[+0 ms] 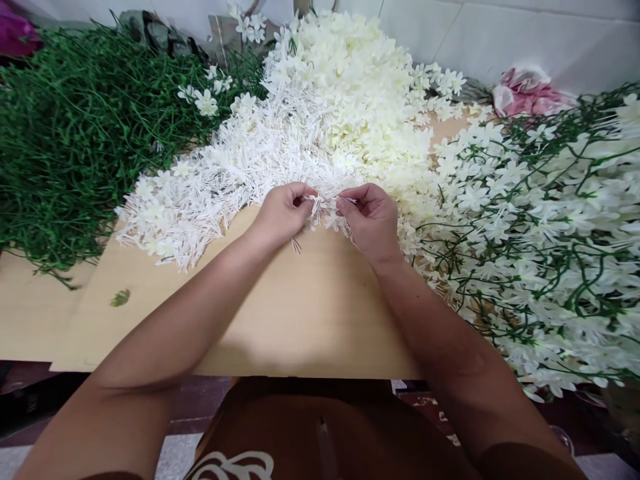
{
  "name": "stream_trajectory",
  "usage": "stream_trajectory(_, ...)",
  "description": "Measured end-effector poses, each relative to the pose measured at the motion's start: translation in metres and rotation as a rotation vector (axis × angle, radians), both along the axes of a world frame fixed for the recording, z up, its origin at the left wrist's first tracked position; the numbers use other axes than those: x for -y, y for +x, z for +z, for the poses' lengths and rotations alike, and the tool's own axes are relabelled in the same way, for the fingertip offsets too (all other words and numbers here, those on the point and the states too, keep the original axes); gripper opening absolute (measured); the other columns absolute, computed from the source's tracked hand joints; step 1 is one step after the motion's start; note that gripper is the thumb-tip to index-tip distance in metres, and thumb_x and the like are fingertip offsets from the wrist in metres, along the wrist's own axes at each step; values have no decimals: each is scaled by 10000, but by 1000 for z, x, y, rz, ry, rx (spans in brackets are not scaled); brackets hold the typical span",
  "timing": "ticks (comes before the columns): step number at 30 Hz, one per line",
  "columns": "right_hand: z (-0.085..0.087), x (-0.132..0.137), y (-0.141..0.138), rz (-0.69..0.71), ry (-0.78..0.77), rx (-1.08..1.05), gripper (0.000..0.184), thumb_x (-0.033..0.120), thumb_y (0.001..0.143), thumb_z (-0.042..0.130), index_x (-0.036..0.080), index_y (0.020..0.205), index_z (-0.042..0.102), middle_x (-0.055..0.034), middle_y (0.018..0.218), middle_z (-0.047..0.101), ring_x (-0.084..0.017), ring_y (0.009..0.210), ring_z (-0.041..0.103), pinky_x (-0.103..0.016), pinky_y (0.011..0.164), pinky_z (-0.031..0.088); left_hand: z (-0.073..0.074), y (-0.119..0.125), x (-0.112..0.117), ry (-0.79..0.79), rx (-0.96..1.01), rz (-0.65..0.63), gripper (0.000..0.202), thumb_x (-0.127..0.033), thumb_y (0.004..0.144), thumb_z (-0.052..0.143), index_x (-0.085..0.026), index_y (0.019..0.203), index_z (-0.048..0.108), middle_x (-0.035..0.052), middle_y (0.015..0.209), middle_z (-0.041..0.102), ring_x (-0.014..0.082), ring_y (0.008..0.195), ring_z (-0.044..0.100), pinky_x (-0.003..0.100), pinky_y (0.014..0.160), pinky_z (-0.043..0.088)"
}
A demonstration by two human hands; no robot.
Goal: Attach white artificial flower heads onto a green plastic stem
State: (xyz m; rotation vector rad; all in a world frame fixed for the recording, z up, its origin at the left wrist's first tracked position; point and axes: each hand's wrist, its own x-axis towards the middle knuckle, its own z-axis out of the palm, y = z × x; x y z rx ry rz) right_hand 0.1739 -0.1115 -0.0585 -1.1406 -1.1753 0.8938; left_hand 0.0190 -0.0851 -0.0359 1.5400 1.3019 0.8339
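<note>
Head view: both hands pinch white flower pieces [325,203]; no writing readable.

bare board [310,320] near, flower heap [320,113] beyond

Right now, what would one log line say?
left hand: pinching white flower pieces | right hand: pinching same | behind: white pile | surface: wooden board
</note>
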Motion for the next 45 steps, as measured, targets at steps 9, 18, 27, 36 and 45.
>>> stream_trajectory(9, 9, 7, -4, 47, 51, 38, 204, 386, 770, 742, 228, 766, 613, 5, 829, 668, -122, 766, 626, -280, 702, 552, 6, -1, 0, 267, -423, 0, 272, -273, 832, 570, -207, 596, 452, -6, 581, 488, 162, 621, 440, 308, 621, 295)
stream_trajectory(18, 3, 5, -3, 133, -42, -91, 192, 307, 715, 787, 210, 750, 625, -19, 952, 691, -154, 936, 667, -330, 839, 582, 9, 5, 3, 258, -452, -33, 368, -297, 863, 545, -208, 561, 354, -12, 542, 405, 150, 579, 359, 307, 596, 221)
stream_trajectory(27, 0, 2, -3, 117, -61, -102, 180, 271, 704, 778, 203, 739, 615, 20, 824, 677, -113, 764, 648, -290, 737, 565, 4, 4, 1, 234, -323, -97, 451, -412, 907, 522, -204, 554, 332, -38, 521, 358, 121, 547, 336, 287, 573, 231)
stream_trajectory(36, -4, -5, 7, -40, 77, 71, 81, 188, 790, 667, 215, 779, 592, 43, 701, 602, -94, 626, 557, -260, 613, 496, 6, 5, 2, 74, -35, -173, 88, -161, 824, 551, -179, 744, 520, -58, 575, 441, 89, 522, 391, 235, 533, 302)
stream_trajectory(45, 8, 5, 13, -204, 431, 526, 76, 196, 855, 615, 228, 795, 582, -51, 957, 615, -219, 1006, 590, -452, 945, 489, 6, 9, 2, -99, 94, -39, 122, -50, 784, 543, -166, 822, 547, -68, 563, 508, 73, 487, 504, 201, 509, 388)
